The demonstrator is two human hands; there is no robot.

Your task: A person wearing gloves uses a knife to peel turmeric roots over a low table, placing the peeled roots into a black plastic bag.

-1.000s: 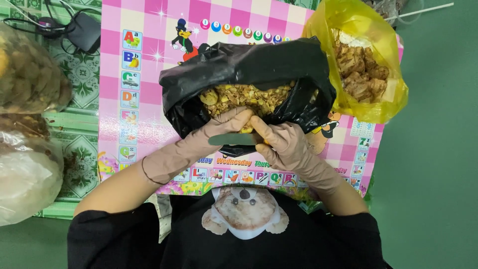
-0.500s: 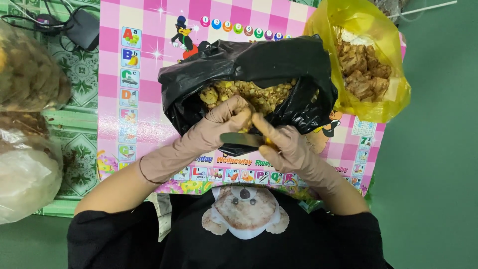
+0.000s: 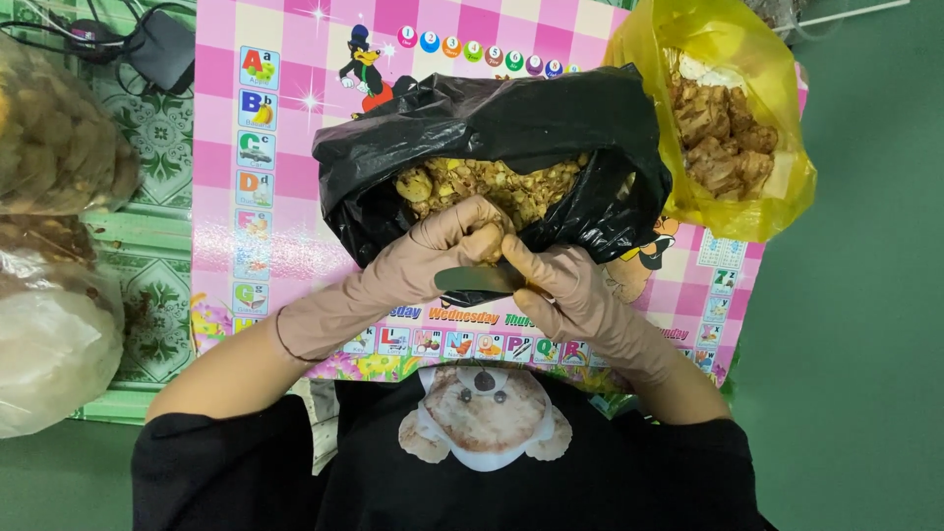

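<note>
Pink mat (image 3: 285,88) — left hand (image 3: 447,246) pinches nut (image 3: 489,242); right hand (image 3: 560,295) clamped on knife (image 3: 477,278).

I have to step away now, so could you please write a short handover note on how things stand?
Left hand: gloved, fingers pinching a small brown piece.
Right hand: gloved, holding a dark knife blade against that piece.
Both work over the open black bag of brownish pieces.
The yellow bag to the right holds larger brown chunks.
Many pieces remain in the black bag.
</note>
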